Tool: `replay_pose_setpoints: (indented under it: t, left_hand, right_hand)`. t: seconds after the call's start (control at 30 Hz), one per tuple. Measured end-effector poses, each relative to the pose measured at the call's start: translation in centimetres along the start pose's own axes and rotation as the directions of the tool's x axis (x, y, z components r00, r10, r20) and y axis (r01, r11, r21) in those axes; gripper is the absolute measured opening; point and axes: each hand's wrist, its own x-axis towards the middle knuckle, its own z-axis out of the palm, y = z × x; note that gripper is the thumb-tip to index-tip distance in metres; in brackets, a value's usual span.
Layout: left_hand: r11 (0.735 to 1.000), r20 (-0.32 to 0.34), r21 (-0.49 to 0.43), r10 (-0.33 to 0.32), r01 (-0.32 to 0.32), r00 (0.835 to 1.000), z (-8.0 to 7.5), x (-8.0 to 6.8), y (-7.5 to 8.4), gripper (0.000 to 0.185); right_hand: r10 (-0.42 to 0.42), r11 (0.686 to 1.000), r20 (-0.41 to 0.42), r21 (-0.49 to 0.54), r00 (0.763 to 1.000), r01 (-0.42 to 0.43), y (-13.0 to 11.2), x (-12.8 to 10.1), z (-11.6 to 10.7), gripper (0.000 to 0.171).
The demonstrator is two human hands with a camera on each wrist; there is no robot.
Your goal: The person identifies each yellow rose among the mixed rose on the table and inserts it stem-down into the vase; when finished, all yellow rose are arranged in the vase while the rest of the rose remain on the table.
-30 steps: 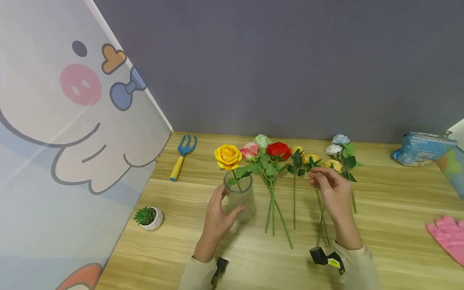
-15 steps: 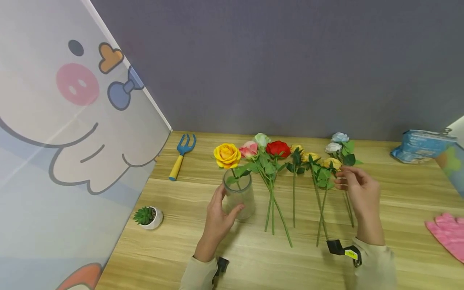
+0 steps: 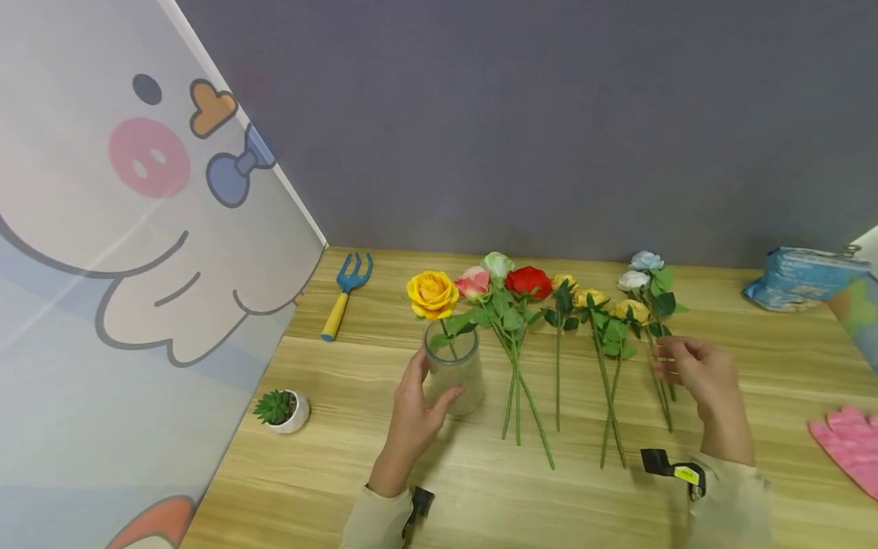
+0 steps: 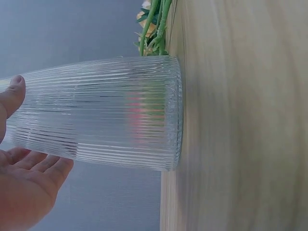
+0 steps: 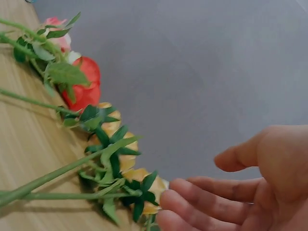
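My left hand (image 3: 414,408) grips a ribbed clear glass vase (image 4: 110,115), thumb on one side and fingers on the other. The vase stands upright on the table with one yellow-orange rose (image 3: 433,295) leaning in it. My right hand (image 3: 703,377) is beside the stems of a white rose (image 3: 632,280) and a light blue rose (image 3: 646,261), which lie on the table. In the right wrist view its thumb is apart from the loosely bent fingers (image 5: 187,195), with nothing between them. Small yellow roses (image 3: 631,310) lie just left of that hand.
Pink, pale green and red roses (image 3: 528,282) lie with crossed stems right of the vase. A blue-and-yellow hand fork (image 3: 338,311) and a potted succulent (image 3: 281,412) are at left. A blue bag (image 3: 799,278) and pink glove (image 3: 850,446) are at right.
My right hand has moved right, from over the yellow roses to beside the white and blue rose stems. The left hand and the vase have stayed in place.
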Motion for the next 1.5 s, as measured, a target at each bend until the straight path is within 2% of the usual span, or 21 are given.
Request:
replay_pose_setpoints:
  t: [0.1, 0.2, 0.37, 0.63, 1.1, 1.5]
  left_hand:
    - [1.000, 0.003, -0.004, -0.009, 0.009, 1.000, 0.1, -0.1, 0.0, 0.079]
    - [1.000, 0.009, -0.010, -0.016, 0.016, 1.000, 0.1, -0.2, -0.1, 0.079]
    - [1.000, 0.009, -0.014, -0.013, 0.013, 1.000, 0.1, -0.2, -0.2, 0.078]
    - [1.000, 0.006, -0.018, -0.011, 0.011, 1.000, 0.2, -0.4, -0.4, 0.078]
    - [1.000, -0.002, -0.015, 0.002, -0.002, 1.000, 0.3, -0.3, -0.5, 0.079]
    - [1.000, -0.004, -0.017, 0.003, -0.003, 1.000, 0.1, -0.2, -0.4, 0.079]
  right_hand:
    - [0.043, 0.996, 0.096, -0.078, 0.994, -0.035, 0.7, 0.3, 0.0, 0.058]
    - [0.074, 0.993, 0.153, -0.099, 0.986, -0.059, 1.2, 0.6, 0.1, 0.059]
    - [0.092, 0.993, 0.210, -0.092, 0.973, -0.074, 1.8, 0.9, 0.1, 0.057]
    - [0.174, 0.985, 0.318, -0.060, 0.932, -0.163, 2.3, 1.3, 0.4, 0.056]
    - [0.197, 0.978, 0.342, 0.003, 0.919, -0.211, 2.7, 1.8, 0.8, 0.056]
    - [0.190, 0.979, 0.345, 0.003, 0.919, -0.203, 2.8, 2.3, 1.3, 0.053]
